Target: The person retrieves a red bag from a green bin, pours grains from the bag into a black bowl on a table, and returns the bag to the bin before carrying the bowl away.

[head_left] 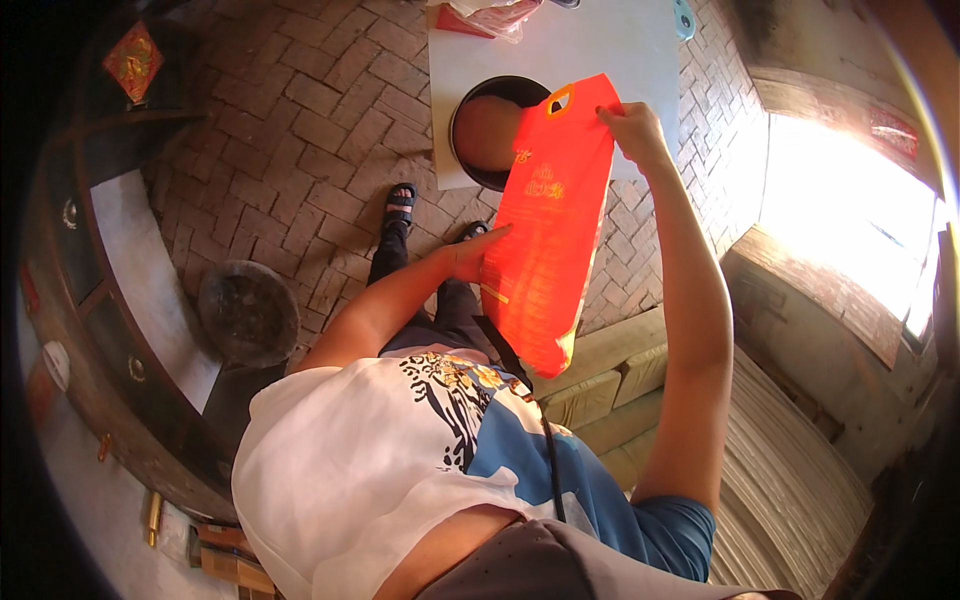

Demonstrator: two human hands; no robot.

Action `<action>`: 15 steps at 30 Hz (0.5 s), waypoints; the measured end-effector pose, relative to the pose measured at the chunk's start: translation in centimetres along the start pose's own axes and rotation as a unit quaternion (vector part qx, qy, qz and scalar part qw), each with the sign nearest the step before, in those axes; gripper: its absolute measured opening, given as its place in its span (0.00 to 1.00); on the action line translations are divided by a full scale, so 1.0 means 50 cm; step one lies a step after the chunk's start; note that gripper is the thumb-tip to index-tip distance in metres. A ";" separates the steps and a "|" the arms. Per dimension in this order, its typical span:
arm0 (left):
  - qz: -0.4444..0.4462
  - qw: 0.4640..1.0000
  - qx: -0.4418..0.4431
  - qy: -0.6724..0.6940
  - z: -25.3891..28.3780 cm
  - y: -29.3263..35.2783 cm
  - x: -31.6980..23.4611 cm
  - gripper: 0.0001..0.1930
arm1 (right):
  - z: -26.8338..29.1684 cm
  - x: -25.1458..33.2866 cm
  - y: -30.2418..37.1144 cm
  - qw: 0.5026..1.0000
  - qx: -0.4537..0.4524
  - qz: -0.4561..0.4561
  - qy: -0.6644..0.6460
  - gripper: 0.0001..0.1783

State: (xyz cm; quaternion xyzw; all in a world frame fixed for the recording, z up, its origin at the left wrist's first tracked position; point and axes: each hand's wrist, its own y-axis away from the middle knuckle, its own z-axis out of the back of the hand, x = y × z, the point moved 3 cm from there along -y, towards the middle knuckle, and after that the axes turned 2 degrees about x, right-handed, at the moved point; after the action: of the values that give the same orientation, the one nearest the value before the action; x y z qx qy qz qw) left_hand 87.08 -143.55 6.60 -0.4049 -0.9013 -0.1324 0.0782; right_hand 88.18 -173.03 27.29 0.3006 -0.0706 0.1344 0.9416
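Observation:
A large red plastic bag point(550, 240) with yellow print and a handle hole hangs in front of me, its top leaning toward the table. My right hand point(637, 130) pinches the top right corner. Lower down, my left hand point(480, 255) grips the bag's left edge, its fingers partly hidden by the bag. Just beyond is a dark-rimmed round pot point(456, 150) on the white table. Inside it shows a smooth reddish-brown surface, and the bag covers its right part. The bag's contents cannot be seen.
The white table point(600, 50) carries a red box point(462, 20) with clear plastic at its far edge. A dark basin point(248, 312) stands on the brick floor point(320, 95) at left, beside dark drawers point(115, 345). A green cushioned sofa point(585, 400) lies at right.

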 end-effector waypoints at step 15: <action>-0.059 0.996 0.004 0.060 -0.012 0.005 -0.008 0.28 | -0.018 0.043 -0.076 0.992 -0.008 0.000 0.123 0.17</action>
State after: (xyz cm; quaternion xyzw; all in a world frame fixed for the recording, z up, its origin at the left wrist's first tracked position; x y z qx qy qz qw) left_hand 87.56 -143.86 7.12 -0.3423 -0.9178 -0.1572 0.1257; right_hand 91.42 -175.02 24.95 0.2738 0.0447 0.1698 0.9456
